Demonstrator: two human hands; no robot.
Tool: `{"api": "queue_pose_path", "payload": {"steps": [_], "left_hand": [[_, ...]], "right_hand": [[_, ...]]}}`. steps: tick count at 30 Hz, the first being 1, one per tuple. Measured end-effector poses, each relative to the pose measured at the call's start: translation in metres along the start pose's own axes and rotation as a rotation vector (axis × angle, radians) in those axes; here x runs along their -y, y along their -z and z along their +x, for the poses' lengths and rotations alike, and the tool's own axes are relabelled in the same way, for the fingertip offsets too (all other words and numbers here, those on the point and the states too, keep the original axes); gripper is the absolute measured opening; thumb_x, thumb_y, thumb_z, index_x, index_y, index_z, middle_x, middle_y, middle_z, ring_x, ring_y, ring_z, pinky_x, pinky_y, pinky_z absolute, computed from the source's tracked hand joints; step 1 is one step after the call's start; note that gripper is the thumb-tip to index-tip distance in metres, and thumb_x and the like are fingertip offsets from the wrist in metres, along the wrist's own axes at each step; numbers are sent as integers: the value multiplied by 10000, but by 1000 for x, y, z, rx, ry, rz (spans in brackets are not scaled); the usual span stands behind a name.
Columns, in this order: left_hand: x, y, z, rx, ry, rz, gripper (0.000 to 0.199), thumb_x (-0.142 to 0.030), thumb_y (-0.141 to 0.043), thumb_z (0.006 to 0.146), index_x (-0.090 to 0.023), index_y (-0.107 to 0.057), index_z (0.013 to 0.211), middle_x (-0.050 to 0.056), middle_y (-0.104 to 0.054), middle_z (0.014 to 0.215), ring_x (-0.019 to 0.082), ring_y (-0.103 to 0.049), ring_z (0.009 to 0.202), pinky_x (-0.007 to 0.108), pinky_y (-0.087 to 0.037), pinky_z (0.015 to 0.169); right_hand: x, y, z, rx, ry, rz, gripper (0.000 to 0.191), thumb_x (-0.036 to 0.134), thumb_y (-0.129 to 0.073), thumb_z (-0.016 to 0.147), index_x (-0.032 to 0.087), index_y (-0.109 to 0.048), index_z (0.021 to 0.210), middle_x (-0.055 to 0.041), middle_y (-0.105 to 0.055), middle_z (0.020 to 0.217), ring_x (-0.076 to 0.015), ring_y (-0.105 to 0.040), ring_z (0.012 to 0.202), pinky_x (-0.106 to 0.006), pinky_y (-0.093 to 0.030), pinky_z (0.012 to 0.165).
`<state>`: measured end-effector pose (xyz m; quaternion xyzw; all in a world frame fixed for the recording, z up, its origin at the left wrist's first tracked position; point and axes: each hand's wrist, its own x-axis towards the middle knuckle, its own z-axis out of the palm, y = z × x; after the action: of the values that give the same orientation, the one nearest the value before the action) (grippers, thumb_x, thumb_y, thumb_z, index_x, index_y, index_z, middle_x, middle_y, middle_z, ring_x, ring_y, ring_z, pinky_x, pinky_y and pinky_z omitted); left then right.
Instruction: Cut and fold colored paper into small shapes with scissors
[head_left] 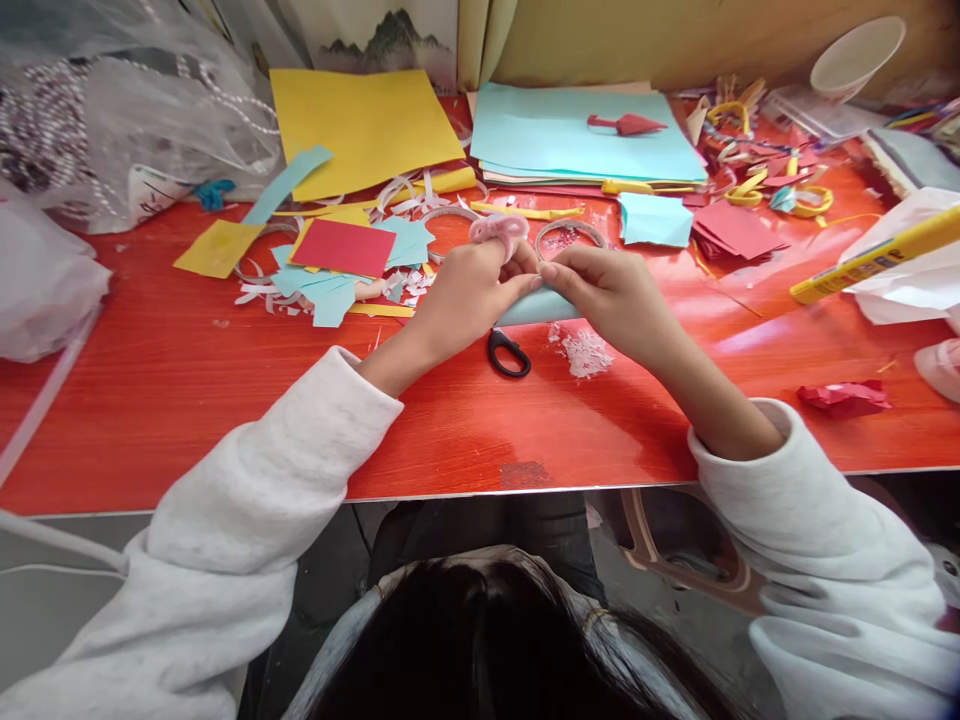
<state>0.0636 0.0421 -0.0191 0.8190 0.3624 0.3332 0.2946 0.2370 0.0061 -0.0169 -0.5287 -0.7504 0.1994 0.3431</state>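
Observation:
A light blue piece of paper, curved as if rolled, sits between my two hands just above the red table. My left hand pinches its upper edge between thumb and finger. From the other side my right hand pinches the same edge, the fingertips of both hands nearly meeting. A pink bow-shaped thing shows at the back of my left fingers; how it is attached is unclear. Below the paper, a black loop handle sticks out, its other end hidden. Behind my right hand stands a roll of tape.
Yellow sheets and blue sheets lie at the back, a small red folded paper umbrella shape on top. Paper scraps spread at left, red squares at right. A yellow glue-like stick and crumpled red paper lie right.

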Motion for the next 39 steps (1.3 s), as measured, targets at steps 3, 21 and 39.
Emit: {"api": "queue_pose_path", "payload": {"steps": [3,21,39], "left_hand": [[1,0,0,28,10,-39,170,-338,-609,867,-173,-605,823,11,-672,807,120,-605,747,265,-457,709],[5,2,1,129,93,-15,332,-421,-596,858,-185,-570,626,2,-527,601,167,-581,721,328,-461,700],[4,2,1,102,120,-100,267,-393,-606,855,-187,-588,687,18,-598,668,171,-589,745,321,-477,658]], "right_hand": [[1,0,0,8,-7,-6,406,542,-490,908,190,-565,719,9,-452,616,-112,-370,581,-283,-275,550],[-4,-3,0,-12,-20,4,190,340,-589,882,188,-593,769,-6,-577,702,-126,-474,636,-284,-351,598],[-4,-2,2,11,-64,167,396,590,-587,824,205,-551,738,-12,-521,697,-126,-432,617,-289,-333,543]]}}
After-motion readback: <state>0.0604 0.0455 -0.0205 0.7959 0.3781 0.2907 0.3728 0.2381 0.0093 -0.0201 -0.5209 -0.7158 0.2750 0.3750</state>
